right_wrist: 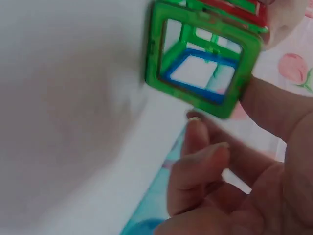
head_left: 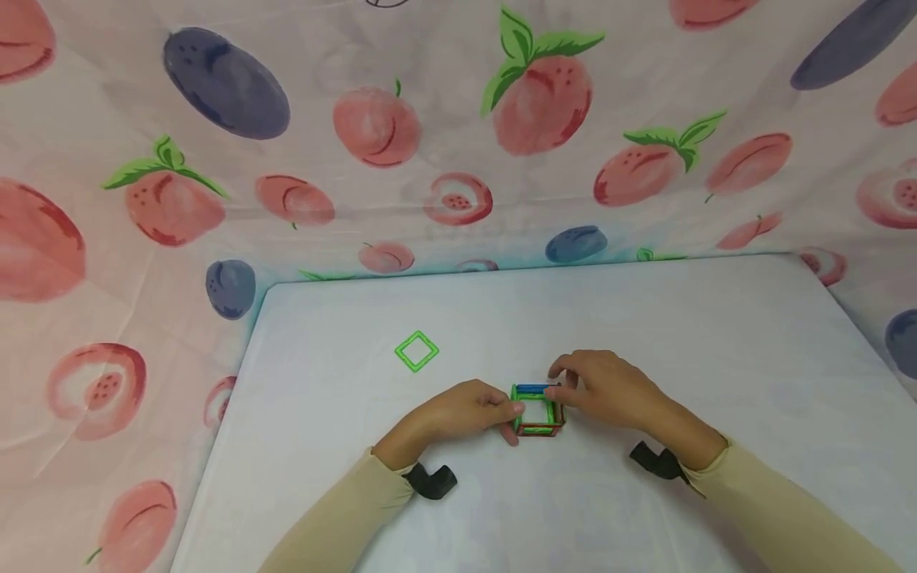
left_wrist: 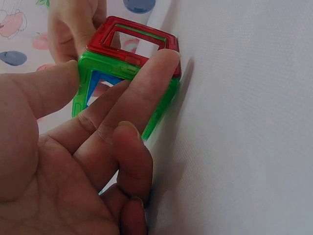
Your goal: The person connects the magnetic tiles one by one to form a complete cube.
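A small cube of magnetic frame tiles (head_left: 539,430) stands on the white table, with green, red and blue sides. My left hand (head_left: 469,410) holds its left side; in the left wrist view the thumb is at the top corner of a green tile (left_wrist: 110,64), and a fingertip reaches the red tile (left_wrist: 168,40). My right hand (head_left: 609,390) is at the far right corner, thumb at the edge of another green tile (right_wrist: 205,105), its other fingers bent and apart from it. Through that frame a blue tile (right_wrist: 200,95) shows.
A loose green square tile (head_left: 417,351) lies flat on the table, up and left of the cube. Behind the white table (head_left: 680,318) hangs a fruit-print cloth (head_left: 458,95), which also runs along the sides. Black straps (head_left: 431,481) sit at both wrists.
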